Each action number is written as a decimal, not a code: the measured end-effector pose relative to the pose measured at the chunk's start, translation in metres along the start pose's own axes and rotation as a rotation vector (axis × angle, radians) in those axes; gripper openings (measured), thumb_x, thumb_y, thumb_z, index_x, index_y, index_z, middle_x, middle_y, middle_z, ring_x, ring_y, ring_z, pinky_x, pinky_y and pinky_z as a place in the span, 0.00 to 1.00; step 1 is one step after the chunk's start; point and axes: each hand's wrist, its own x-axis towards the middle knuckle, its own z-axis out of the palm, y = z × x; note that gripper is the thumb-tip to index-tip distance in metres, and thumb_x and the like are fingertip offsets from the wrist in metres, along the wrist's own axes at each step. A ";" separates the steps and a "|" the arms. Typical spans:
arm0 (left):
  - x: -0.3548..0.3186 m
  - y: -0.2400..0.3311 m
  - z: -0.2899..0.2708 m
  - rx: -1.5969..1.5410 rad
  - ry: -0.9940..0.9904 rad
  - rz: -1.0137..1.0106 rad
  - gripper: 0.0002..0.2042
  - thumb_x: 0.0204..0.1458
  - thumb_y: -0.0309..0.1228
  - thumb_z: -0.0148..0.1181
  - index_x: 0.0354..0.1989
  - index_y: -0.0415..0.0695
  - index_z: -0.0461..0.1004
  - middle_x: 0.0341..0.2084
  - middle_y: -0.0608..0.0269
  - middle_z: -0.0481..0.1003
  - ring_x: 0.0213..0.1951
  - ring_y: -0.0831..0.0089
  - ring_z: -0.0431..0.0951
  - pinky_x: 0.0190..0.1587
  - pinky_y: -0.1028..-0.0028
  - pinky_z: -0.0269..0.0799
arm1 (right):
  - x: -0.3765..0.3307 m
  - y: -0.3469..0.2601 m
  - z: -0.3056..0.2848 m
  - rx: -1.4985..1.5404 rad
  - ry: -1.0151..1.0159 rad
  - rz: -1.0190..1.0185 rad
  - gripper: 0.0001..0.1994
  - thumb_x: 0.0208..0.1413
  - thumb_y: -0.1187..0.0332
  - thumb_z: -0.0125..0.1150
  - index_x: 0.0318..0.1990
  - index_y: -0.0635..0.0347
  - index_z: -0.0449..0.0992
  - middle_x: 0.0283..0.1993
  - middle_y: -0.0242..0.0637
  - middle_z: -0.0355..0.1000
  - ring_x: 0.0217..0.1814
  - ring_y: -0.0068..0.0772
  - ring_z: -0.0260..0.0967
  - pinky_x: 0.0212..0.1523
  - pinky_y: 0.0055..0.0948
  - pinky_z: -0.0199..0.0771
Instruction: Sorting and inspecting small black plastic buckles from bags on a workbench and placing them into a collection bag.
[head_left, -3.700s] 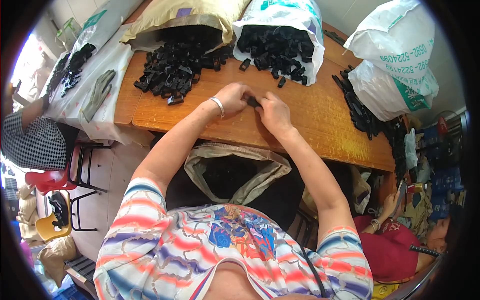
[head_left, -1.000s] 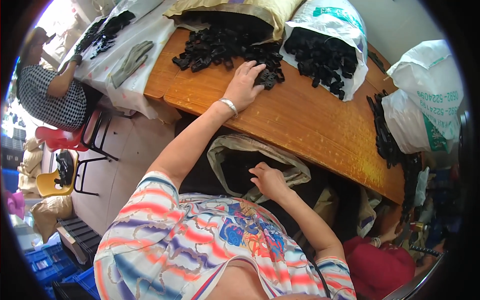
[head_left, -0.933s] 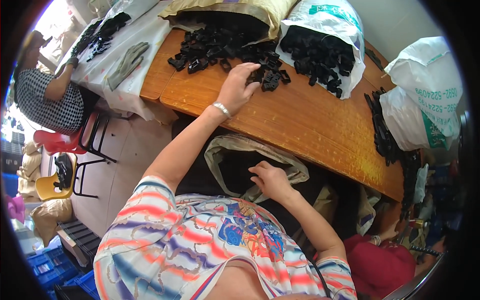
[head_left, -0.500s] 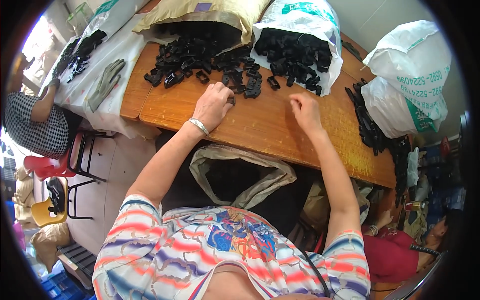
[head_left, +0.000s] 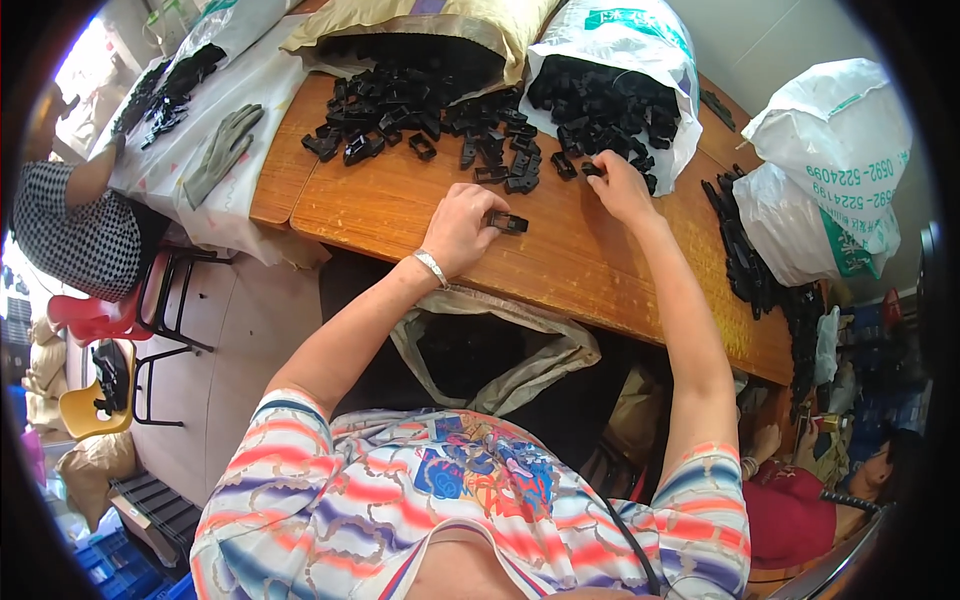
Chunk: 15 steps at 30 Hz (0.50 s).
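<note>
Nearest, below the worktop's front edge, a beige woven sack (head_left: 548, 374) gapes upward at the person's lap, its mouth spread wide, probably so that small things can drop straight in.

On the scuffed brown wooden worktop (head_left: 570, 260), just beyond that edge, the left hand (head_left: 464, 230) is curled, thumb and fingers pinching a small black plastic frame-shaped piece (head_left: 511, 222); gripped at one end, it leaves most of the piece exposed, perhaps to keep it accessible. The right hand (head_left: 620, 188), farther out, is nearly closed, its thumb and forefinger pinched on another small black piece (head_left: 591, 170); whether that piece is lifted clear cannot be told.

Farther back, a loose heap of black plastic pieces (head_left: 385, 112) spills from a tan paper-like sack (head_left: 440, 28). Beside it, a white woven sack with green print (head_left: 684, 70) lies open toward the person, likely for easy reach.
</note>
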 end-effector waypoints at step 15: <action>-0.006 -0.004 -0.003 0.159 0.061 -0.003 0.14 0.42 0.28 0.70 0.39 0.42 0.79 0.40 0.59 0.75 0.51 0.58 0.69 0.55 0.65 0.68 | -0.086 -0.077 0.012 0.309 -0.073 0.058 0.09 0.59 0.64 0.61 0.41 0.60 0.77 0.36 0.46 0.78 0.38 0.52 0.76 0.38 0.44 0.74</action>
